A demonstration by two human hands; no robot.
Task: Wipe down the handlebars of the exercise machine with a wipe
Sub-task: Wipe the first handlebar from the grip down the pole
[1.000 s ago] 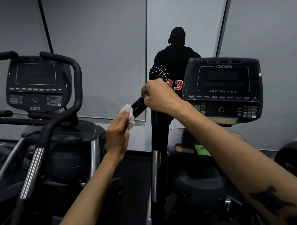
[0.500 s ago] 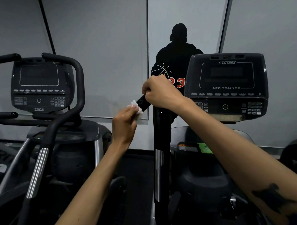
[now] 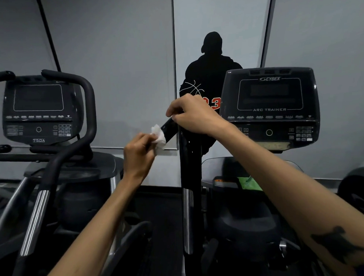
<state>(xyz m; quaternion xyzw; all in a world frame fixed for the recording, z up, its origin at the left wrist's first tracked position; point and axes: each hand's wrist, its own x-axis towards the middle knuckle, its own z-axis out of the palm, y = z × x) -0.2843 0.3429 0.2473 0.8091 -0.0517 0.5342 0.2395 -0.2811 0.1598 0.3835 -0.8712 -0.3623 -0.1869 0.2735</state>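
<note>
Left hand: the left hand (image 3: 139, 154) sits left of frame centre, fingers curled, pinching a wipe against the end of the handlebar.
Wipe: the white wipe (image 3: 158, 136) is crumpled, held at the fingertips of the left hand and touching the lower left end of the handlebar grip.
Right hand: the right hand (image 3: 193, 114) is just above frame centre, fingers wrapped over the upper part of the same handlebar, clamped on it.
Handlebar: the black handlebar (image 3: 170, 129) slants from the right hand down and left to the wipe; only the short stretch between the two hands shows.
Upright post: a black post (image 3: 189, 168) drops from below the right hand to the bottom of the frame, with a silver section in its lower half.
Console, right: the console (image 3: 269, 106) marked CYBEX and ARC TRAINER stands in the right half of the frame, just beside the right forearm; its screen is dark.
Console, left: a second console (image 3: 38, 109) marked 750A stands at the left of the frame, screen dark, bordered on its right by a curved black bar (image 3: 89, 112).
Wall graphic: a black silhouette figure (image 3: 212, 64) with a red number is on the grey wall at upper centre, partly hidden by the right hand and the right console.
Forearm: a dark tattoo (image 3: 337, 244) shows on the right forearm at lower right.
</note>
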